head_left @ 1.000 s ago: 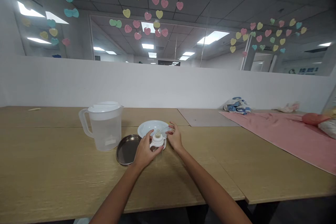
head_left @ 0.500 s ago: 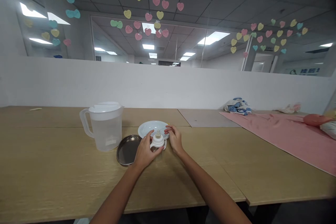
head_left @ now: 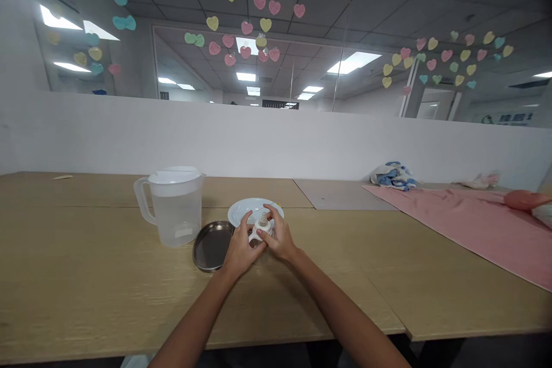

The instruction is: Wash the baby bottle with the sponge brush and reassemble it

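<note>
Bench, in from near edge: bottle near-upright between left hand, curled round, and right hand, pinching collar (base obscured).

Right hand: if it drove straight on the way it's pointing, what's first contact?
The bottle with the white collar: the right hand's thumb looks to be on it. Beyond, the white plate is probably next, but one view leaves the depth unclear.

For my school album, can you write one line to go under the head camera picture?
Two hands, left and right, hold a white-collared bottle near a pitcher.
</note>
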`<state>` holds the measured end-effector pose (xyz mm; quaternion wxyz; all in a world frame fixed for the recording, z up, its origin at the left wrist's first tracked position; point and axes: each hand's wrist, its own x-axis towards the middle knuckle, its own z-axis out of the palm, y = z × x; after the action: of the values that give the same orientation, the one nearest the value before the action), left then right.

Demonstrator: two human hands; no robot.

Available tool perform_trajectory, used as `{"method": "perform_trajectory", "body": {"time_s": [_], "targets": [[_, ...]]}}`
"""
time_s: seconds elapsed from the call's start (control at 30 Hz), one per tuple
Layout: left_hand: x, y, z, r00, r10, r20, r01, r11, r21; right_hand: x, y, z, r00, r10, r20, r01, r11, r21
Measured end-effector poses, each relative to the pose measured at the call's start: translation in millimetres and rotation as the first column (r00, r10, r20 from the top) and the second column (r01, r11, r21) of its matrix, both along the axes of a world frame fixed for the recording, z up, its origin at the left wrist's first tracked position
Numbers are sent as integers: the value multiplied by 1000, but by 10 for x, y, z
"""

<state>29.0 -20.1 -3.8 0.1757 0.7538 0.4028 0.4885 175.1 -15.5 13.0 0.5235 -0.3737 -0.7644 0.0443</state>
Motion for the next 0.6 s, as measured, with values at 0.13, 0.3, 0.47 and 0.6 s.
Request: {"method": "perform_trajectory", "body": {"time_s": [0.13,0.3,0.47,0.6], "targets": [[11,-11,4,999,-24,42,25,999,-32,21,-10,31,1000,-7,17,7,1000,-10],[11,-20,4,997,-56,60,58,998,-36,22,-9,35,999,-2,42,2,1000,-9],[16,-24,6,997,-60,50,62,997,-42,21,-17,34,999,39,-30,-40,999,-21],[16,-10,-14,997,-67,34,68,997,-34,35,-13,24,995,68,-67,-70,997,-33]]}}
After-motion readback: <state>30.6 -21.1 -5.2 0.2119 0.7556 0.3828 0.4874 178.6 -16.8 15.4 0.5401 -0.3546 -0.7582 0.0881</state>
